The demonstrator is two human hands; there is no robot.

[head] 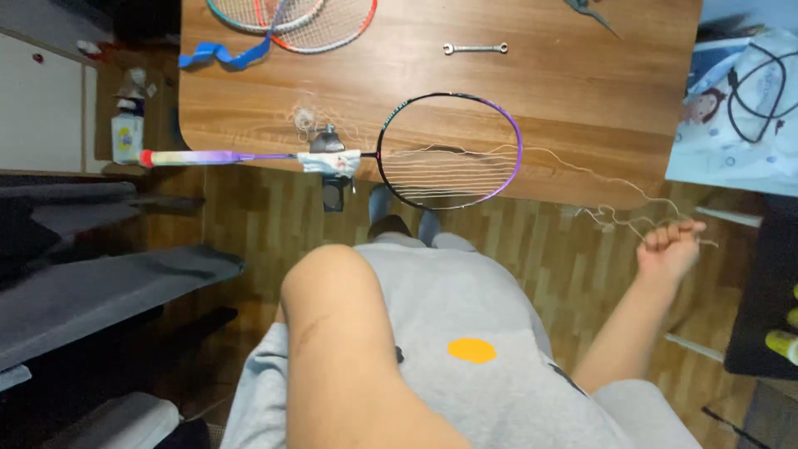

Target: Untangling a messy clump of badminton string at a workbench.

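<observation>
A black and purple badminton racket [449,150] lies flat over the near edge of the wooden table [582,91]. Its shaft is held in a small clamp [330,158], and its pink and purple handle [191,157] points left. The head is partly strung. A loose pale string [598,179] runs from the frame to the right, off the table. My right hand [669,249] is closed on that string, out to the right above the floor. Only my bent left arm [341,333] shows, and its hand is out of sight.
At the table's far edge lie two more rackets [291,17], a blue strip of grip tape [220,54], a small wrench [475,48] and a metal tool [590,12]. A black cable [756,83] rests on patterned cloth at the right. Grey shelves [108,291] stand at the left.
</observation>
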